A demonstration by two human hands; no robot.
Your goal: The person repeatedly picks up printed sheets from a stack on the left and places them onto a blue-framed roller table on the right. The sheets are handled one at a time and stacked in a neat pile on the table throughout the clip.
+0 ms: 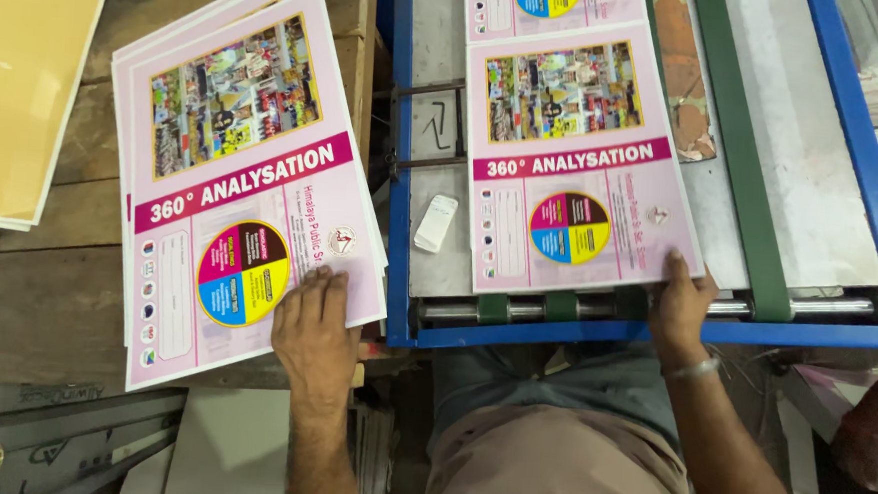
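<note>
A stack of pink printed sheets (pixel 232 176), each with a photo collage, a magenta band and a four-colour circle, lies on a wooden table. My left hand (pixel 314 336) rests flat on the near right corner of the top sheet, fingers spread. Another pink sheet (pixel 574 164) of the same print lies on the blue-framed machine bed. My right hand (pixel 681 305) presses on that sheet's near right corner, by the rollers. A further pink sheet (pixel 557 3) lies just beyond it on the bed.
The blue machine frame (pixel 400 175) borders a grey bed with a green belt (pixel 739 153) and a metal roller (pixel 826 309). A small white block (pixel 436 223) sits on the bed. Yellow sheets (pixel 22 75) lie at far left on the wooden table (pixel 46 297).
</note>
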